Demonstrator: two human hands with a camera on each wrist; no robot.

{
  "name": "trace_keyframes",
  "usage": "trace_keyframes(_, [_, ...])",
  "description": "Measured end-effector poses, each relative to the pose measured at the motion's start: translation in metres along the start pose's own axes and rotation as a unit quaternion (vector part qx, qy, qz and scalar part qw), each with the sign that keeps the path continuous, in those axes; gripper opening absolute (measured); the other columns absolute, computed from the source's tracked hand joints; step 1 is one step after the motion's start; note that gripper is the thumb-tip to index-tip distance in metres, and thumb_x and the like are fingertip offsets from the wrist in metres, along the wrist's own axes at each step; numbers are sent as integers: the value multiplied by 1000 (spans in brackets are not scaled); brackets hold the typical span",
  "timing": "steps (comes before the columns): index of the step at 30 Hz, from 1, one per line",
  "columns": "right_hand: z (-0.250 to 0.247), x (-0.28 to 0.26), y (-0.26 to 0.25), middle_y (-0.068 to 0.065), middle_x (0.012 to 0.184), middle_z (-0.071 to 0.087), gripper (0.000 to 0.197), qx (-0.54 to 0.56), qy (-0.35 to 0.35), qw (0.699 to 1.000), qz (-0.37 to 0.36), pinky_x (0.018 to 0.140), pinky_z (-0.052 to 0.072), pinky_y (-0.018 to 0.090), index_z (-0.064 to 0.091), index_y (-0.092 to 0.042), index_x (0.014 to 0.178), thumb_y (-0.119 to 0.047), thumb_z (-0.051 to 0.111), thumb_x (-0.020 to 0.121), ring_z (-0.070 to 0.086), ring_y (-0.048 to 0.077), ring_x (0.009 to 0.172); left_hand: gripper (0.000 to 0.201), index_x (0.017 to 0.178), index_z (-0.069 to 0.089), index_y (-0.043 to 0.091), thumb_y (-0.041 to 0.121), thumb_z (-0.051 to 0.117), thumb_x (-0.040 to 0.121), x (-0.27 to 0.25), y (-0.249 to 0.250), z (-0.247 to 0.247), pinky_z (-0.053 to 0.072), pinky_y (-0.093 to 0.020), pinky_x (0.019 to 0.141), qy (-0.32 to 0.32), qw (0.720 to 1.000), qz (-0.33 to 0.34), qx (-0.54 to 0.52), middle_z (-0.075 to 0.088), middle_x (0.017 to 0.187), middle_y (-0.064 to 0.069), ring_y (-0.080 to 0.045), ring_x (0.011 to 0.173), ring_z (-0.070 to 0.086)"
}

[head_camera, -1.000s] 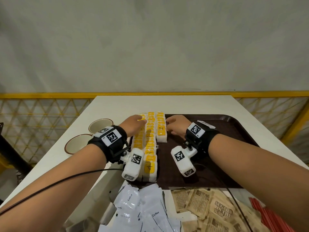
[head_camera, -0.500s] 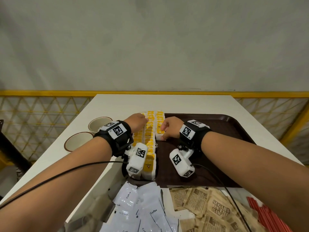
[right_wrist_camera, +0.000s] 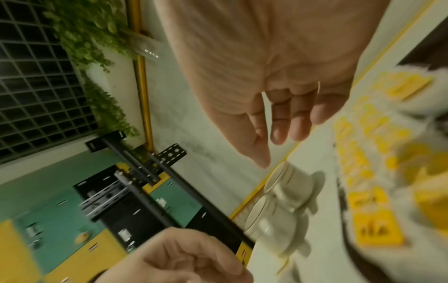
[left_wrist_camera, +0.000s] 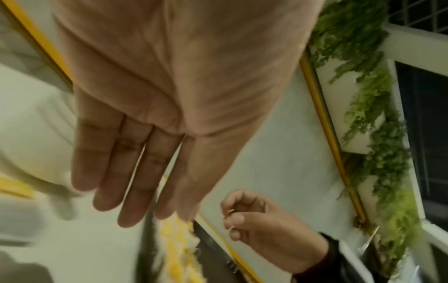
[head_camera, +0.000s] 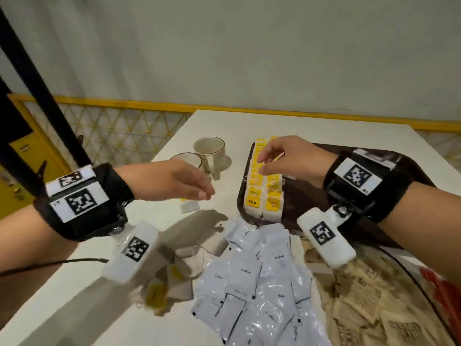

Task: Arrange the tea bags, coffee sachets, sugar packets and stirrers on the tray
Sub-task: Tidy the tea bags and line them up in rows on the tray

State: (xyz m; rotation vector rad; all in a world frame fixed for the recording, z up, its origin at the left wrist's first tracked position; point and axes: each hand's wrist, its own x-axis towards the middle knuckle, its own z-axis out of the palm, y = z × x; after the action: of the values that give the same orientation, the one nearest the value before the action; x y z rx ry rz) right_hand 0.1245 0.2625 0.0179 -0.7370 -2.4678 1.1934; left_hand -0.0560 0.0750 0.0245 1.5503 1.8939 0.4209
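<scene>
The left hand is held flat and empty above the table, fingers straight, over a loose tea bag. The right hand, loosely curled and empty, is poised over two rows of tea bags on the brown tray. Coffee sachets and blurred sugar packets are piled nearer; red stirrers are cut off. Two cups are partly hidden.

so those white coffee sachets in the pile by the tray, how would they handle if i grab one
The coffee sachets look glossy and crinkled, so probably slick and a bit floppy between fingers. They lie flat and thin, so likely light. They overlap loosely in the heap, so lifting one may drag or slide its neighbours.
</scene>
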Motion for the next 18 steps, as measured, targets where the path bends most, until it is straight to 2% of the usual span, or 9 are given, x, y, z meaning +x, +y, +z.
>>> trace_keyframes(3, [30, -20, -28, 1, 87, 66, 15, -21, -114, 992, -43, 64, 44, 11, 70, -14, 91, -8, 74, 79, 55, -1, 67, 36, 116, 56, 45, 47, 67, 82, -52, -31, 12, 45, -19, 93, -46, 987, -64, 140, 58, 116, 24, 6, 108, 52])
trace_keyframes(5, [54, -30, -39, -2, 100, 66, 22, -120, -202, 969, -79, 68, 43, 12, 69, -18, 103, -18, 74, 81, 53, -5, 69, 61, 122, 42, 56, 71, 62, 66, -76, -45, 26, 41, -18, 97, -95, 969, -82, 212, 46, 123, 24, 6, 112, 45])
trace_keyframes(6, [68, -33, -42, -3, 108, 63, 31, -181, -241, 949, -94, 71, 42, 14, 65, -20, 112, -23, 73, 82, 53, -2, 77, 67, 124, 37, 59, 73, 62, 64, -84, -51, 34, 40, -20, 97, -109, 965, -85, 221, 42, 123, 22, 4, 112, 44])
trace_keyframes(8, [93, -36, -44, -3, 123, 53, 47, -280, -291, 908, -108, 81, 38, 18, 55, -23, 128, -28, 71, 84, 51, 8, 98, 68, 128, 31, 59, 50, 72, 75, -89, -56, 47, 43, -22, 95, -110, 969, -89, 202, 40, 119, 18, -2, 107, 46])
trace_keyframes(10, [113, -35, -44, 1, 129, 50, 51, -338, -308, 881, -119, 87, 38, 23, 52, -21, 131, -21, 70, 83, 50, 17, 112, 62, 125, 35, 55, 30, 71, 81, -86, -61, 53, 45, -17, 86, -71, 975, -86, 194, 40, 109, 14, -4, 95, 49])
trace_keyframes(12, [125, -32, -44, 3, 125, 54, 44, -373, -313, 864, -130, 83, 43, 25, 57, -16, 124, -13, 70, 82, 53, 20, 110, 51, 115, 40, 52, 29, 72, 82, -78, -64, 55, 43, -11, 78, -28, 979, -74, 189, 43, 104, 14, -2, 86, 49])
trace_keyframes(14, [130, -28, -45, 2, 110, 56, 37, -382, -311, 860, -135, 75, 41, 24, 61, -11, 115, -10, 72, 80, 54, 20, 98, 45, 109, 44, 51, 31, 73, 81, -69, -69, 57, 40, -7, 72, -10, 980, -67, 185, 48, 103, 13, 1, 81, 49])
trace_keyframes(16, [131, -25, -45, -2, 94, 53, 27, -369, -299, 869, -139, 73, 43, 25, 64, -9, 105, -7, 71, 78, 52, 17, 87, 41, 115, 51, 43, 35, 72, 81, -64, -73, 57, 37, -4, 68, -4, 978, -74, 197, 50, 102, 14, 5, 77, 48])
trace_keyframes(18, [129, -23, -44, -7, 79, 52, 14, -340, -276, 887, -146, 67, 42, 19, 66, -10, 93, -5, 67, 80, 52, 14, 81, 42, 118, 55, 35, 37, 73, 80, -60, -76, 55, 40, -7, 73, 4, 979, -81, 185, 55, 104, 14, 4, 80, 51])
